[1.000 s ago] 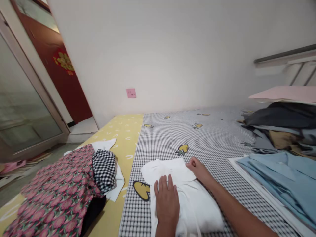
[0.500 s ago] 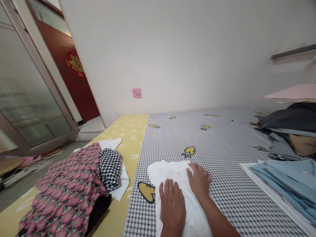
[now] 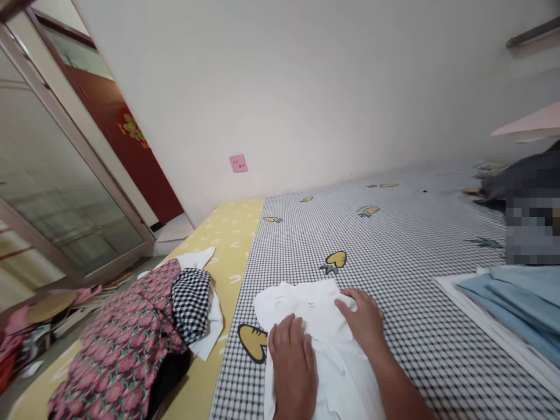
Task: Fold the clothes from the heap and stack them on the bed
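A white garment [image 3: 326, 344] lies folded into a narrow strip on the checked bed sheet [image 3: 420, 245], its far end nearest the wall. My left hand [image 3: 294, 361] rests flat on its left side, fingers stretched out. On the right edge is my right hand [image 3: 363, 319], thumb and forefinger apart with a bit of white cloth showing between them; its other fingers curve over the edge. Its grip looks loose. The near end of the garment runs out of view below my wrists.
A heap with a pink-flowered garment [image 3: 125, 338] and a black-and-white checked cloth [image 3: 191, 303] lies left on the yellow sheet [image 3: 236, 233]. Folded light-blue clothes [image 3: 520, 297] sit at right, dark clothes [image 3: 525, 175] behind. A pink note [image 3: 238, 163] is on the wall.
The view has tilted and turned slightly. My left hand has shifted a little left on the white garment, and my right hand a little right along its edge.
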`<state>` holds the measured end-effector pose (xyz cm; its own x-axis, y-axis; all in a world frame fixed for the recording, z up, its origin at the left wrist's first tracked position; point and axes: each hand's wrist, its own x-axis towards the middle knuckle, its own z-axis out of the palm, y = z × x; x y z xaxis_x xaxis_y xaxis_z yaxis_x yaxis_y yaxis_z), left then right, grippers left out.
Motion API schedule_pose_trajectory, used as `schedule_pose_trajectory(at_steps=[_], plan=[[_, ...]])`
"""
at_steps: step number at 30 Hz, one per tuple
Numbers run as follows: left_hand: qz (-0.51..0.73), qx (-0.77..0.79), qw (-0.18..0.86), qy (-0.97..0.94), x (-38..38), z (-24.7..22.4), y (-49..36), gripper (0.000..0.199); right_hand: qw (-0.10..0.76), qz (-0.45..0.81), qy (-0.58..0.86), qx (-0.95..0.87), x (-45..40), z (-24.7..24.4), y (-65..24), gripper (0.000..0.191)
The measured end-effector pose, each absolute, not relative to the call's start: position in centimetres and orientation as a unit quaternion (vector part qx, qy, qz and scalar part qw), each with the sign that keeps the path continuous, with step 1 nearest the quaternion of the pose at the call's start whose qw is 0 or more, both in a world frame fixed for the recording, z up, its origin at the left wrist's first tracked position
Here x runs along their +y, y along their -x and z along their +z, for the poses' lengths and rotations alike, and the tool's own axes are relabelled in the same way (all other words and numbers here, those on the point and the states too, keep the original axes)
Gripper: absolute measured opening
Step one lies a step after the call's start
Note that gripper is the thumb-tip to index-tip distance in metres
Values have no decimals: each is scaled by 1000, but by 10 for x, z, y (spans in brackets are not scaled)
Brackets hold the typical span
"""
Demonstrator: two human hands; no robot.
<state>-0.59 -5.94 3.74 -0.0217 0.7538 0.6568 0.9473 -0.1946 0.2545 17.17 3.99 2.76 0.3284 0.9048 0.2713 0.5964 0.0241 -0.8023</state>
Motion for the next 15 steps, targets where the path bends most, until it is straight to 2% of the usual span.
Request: schedule_pose_trajectory(at_steps=[4,6,10,15], plan=[[-431,-671,134,587,-43,56,32,34,574,243,576,-528,39,27,-176,28],[-437,-694,150,552,-24,73,49,34,604,314,534,-501,39,29,-176,30],[-364,-703,140,595,10,101,71,28,626,429,473,-447,35,33,-174,33],[-254,-687,95,674,24,100,75,32,654,486,421,-399,33,34,-172,32]])
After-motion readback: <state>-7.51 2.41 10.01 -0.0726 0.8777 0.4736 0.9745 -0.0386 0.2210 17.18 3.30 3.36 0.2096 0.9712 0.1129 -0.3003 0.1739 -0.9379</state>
